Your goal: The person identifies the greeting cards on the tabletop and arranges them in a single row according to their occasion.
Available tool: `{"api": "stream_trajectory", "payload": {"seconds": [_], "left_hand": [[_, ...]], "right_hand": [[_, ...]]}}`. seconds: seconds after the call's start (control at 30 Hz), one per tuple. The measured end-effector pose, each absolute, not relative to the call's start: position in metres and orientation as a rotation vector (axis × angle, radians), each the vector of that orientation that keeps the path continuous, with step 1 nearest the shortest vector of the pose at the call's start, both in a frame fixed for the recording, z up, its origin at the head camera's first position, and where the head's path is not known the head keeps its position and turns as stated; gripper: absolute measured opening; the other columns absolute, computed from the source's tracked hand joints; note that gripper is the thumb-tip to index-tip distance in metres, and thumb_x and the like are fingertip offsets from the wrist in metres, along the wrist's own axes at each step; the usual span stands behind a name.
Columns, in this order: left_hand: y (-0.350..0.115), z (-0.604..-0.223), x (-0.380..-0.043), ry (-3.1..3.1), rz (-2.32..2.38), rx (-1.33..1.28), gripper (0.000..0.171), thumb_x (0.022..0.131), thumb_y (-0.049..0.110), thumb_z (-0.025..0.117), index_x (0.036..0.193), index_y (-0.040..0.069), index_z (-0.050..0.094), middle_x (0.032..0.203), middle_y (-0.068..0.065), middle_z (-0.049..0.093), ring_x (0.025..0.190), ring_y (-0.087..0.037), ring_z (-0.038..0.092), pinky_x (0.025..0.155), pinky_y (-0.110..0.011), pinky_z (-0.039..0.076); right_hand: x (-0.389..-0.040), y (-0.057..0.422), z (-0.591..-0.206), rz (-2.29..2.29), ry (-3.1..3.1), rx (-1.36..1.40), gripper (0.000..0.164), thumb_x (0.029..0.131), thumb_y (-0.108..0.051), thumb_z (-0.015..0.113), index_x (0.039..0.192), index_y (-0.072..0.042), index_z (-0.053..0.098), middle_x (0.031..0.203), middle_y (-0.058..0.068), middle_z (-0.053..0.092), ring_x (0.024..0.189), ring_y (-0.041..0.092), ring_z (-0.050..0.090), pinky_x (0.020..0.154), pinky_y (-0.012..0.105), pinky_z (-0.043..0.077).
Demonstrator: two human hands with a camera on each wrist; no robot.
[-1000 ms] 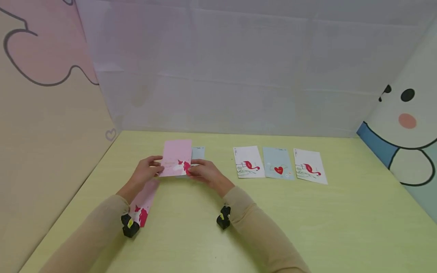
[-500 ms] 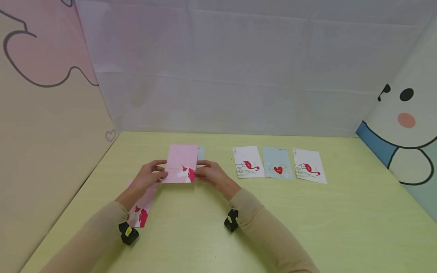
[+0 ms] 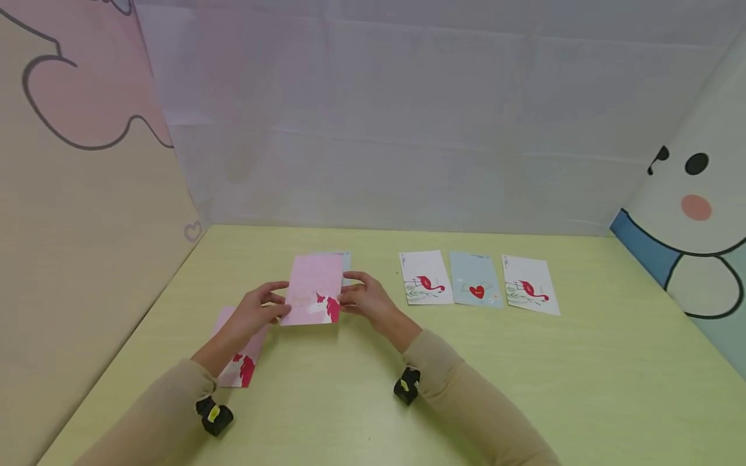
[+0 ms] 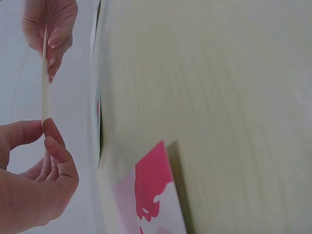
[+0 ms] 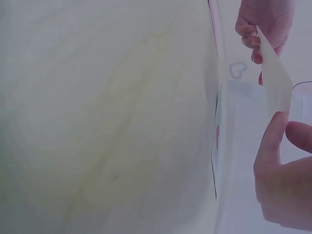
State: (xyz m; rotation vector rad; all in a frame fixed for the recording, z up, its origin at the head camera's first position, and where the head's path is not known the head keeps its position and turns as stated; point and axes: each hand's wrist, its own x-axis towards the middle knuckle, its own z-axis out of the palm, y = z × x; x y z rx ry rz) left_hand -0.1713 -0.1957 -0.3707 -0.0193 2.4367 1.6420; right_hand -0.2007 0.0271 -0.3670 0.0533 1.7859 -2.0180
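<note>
Between both hands, raised off the table, is a pink unicorn card [image 3: 311, 285]. My left hand [image 3: 256, 317] pinches its left edge between thumb and fingers. Its right edge is pinched by my right hand [image 3: 373, 304]. In the left wrist view the card [image 4: 45, 92] appears edge-on, and the right wrist view shows its pale back [image 5: 275, 80]. Behind the held card lies a light blue card [image 3: 347, 261], mostly hidden. A second pink unicorn card [image 3: 239, 369] lies on the table under my left wrist, partly covered by it.
On the pale yellow-green table [image 3: 495, 388], to the right, lie a white flamingo card [image 3: 425, 275], a light blue heart card [image 3: 474, 278] and another flamingo card [image 3: 530, 285] in a row. A white sheet [image 3: 396, 129] stands along the back edge.
Both hands have brought the pink card toward me and slightly right. It now covers less of the top of the blue card behind it. The cards on the table stay put.
</note>
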Motion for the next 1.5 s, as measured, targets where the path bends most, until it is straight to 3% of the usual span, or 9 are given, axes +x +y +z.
{"api": "stream_trajectory", "payload": {"seconds": [0.47, 0.73, 0.97, 1.5], "left_hand": [[-0.199, -0.372, -0.148, 2.507, 1.596, 0.049, 0.051, 0.082, 0.012, 0.062, 0.127, 0.0, 0.041, 0.097, -0.014, 0.052, 0.076, -0.02, 0.055, 0.062, -0.027, 0.048], [-0.203, -0.371, -0.137, 2.711, 1.442, 0.136, 0.046, 0.082, 0.017, 0.064, 0.121, 0.0, 0.047, 0.099, -0.012, 0.054, 0.087, -0.024, 0.053, 0.066, -0.029, 0.046], [-0.205, -0.369, -0.129, 2.763, 1.373, 0.143, 0.041, 0.08, 0.014, 0.065, 0.116, -0.001, 0.052, 0.09, -0.007, 0.055, 0.081, -0.021, 0.053, 0.064, -0.027, 0.046], [-0.215, -0.374, -0.113, 2.799, 1.185, 0.111, 0.044, 0.076, 0.015, 0.07, 0.111, -0.004, 0.053, 0.093, -0.006, 0.054, 0.082, -0.021, 0.05, 0.066, -0.028, 0.045]], "right_hand": [[-0.179, 0.029, -0.367, -1.983, 1.829, 0.053, 0.04, 0.083, 0.001, 0.056, 0.122, -0.002, 0.046, 0.1, 0.012, 0.056, 0.081, 0.022, 0.058, 0.073, 0.032, 0.049], [-0.169, 0.028, -0.366, -1.953, 1.828, 0.027, 0.038, 0.085, 0.0, 0.055, 0.121, 0.0, 0.047, 0.1, 0.012, 0.057, 0.08, 0.022, 0.06, 0.072, 0.032, 0.049], [-0.162, 0.028, -0.365, -1.947, 1.796, -0.019, 0.038, 0.084, 0.002, 0.054, 0.121, 0.003, 0.046, 0.098, 0.013, 0.056, 0.079, 0.022, 0.059, 0.073, 0.033, 0.049], [-0.15, 0.018, -0.37, -1.843, 1.761, -0.038, 0.034, 0.085, 0.001, 0.052, 0.117, 0.007, 0.047, 0.096, 0.013, 0.058, 0.078, 0.022, 0.059, 0.074, 0.035, 0.048]]}}
